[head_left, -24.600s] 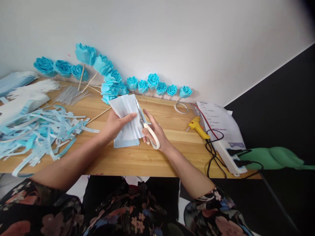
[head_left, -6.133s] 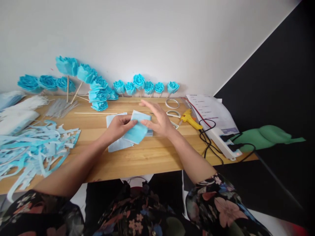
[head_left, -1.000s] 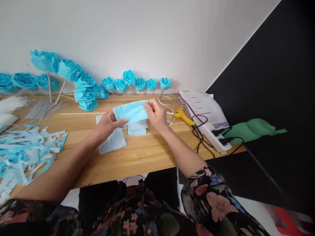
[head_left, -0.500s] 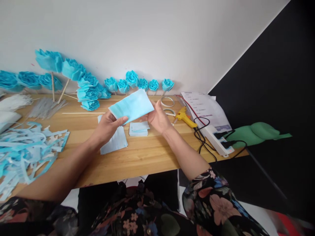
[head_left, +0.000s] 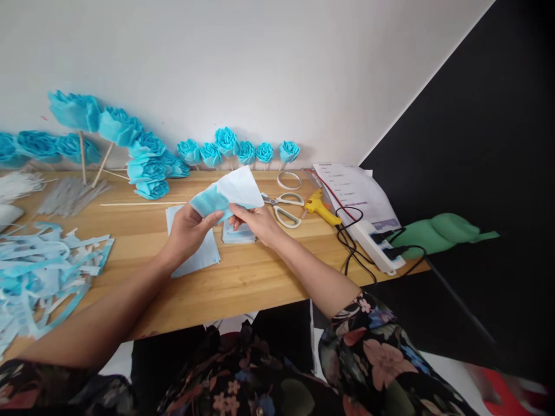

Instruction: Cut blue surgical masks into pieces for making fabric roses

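Half a second ago the thin rectangular sheet of soft, fabric-like blue material [head_left: 241, 186] showed its blue face all along, with the right grip [head_left: 259, 223] spread beside its edge; now its right-hand part shows a white face, as if turned over, and only the part nearer the left grip [head_left: 186, 234] looks blue. The left grip pinches that blue end, thumb on top, while the right grip has come in to pinch the near edge about midway, so the sheet hangs between both, lifted above the pale wooden desk [head_left: 260, 283]. For the work in hand this reads as a fold or turn partly made, not yet pressed flat; whether a firm crease exists, I cannot tell. With the right grip drawn in, the white-handled metal scissors [head_left: 274, 201] are in plainer sight, lying just behind it, untouched. Beneath the sheet lie a pale blue pile of flat rectangular sheets [head_left: 197, 258], partly behind the left grip, and a smaller pale blue stack of rectangular pieces [head_left: 240, 237]; ruffled bright-blue fabric roses on sticks [head_left: 225, 140] line the wall behind
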Tool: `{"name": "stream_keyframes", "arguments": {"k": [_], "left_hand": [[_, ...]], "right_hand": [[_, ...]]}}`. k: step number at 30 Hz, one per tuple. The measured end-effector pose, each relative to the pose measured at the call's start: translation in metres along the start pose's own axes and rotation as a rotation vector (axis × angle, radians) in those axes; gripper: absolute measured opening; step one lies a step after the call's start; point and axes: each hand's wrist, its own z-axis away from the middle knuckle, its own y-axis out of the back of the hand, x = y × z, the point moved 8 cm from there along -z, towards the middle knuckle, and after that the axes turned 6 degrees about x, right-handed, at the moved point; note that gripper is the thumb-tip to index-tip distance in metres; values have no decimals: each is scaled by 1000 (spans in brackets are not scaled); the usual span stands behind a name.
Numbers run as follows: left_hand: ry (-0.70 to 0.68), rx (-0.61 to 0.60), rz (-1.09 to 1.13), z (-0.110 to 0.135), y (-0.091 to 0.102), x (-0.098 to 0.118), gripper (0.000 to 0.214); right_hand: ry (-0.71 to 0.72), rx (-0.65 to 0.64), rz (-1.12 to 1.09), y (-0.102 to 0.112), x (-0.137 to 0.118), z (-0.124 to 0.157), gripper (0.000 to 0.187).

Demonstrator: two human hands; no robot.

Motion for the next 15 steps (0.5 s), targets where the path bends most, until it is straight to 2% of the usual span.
{"name": "stream_keyframes", "arguments": {"k": [9, 15], "left_hand": [[4, 26, -24, -6, 8, -2, 47], [32, 20, -47, -13, 15, -2, 47]], "right_hand": [[70, 105, -73, 30, -17, -9, 59], [125, 66, -97, 39, -22, -15, 41]]}}
